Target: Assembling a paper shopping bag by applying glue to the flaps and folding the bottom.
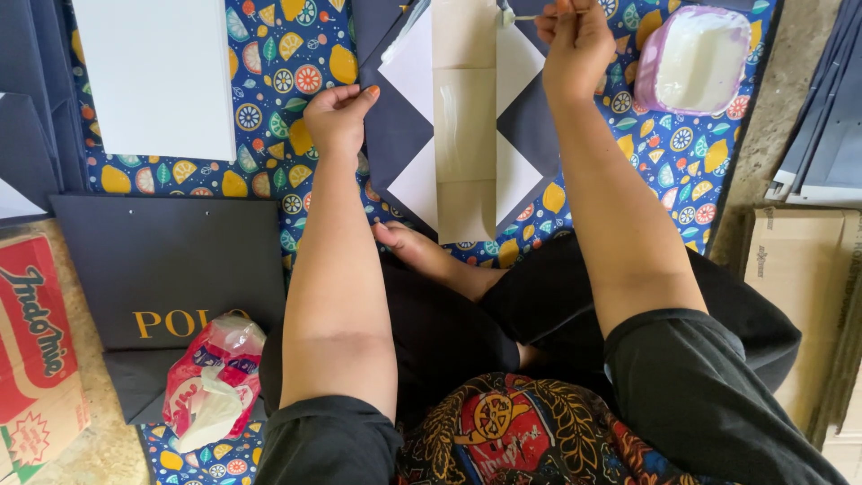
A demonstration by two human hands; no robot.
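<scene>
Pinching a small brush [509, 15] in our right hand [575, 45], our fisted left hand [337, 117] pins the folded paper bag [462, 126] flat for gluing.

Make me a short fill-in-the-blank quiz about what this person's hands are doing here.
1. The left hand rests closed on the ____-patterned mat.
2. The right hand pinches a thin ____.
3. The round tub of white paste sits to the ____ of the unfolded paper bag.

Missing words: fruit; stick; right
</scene>
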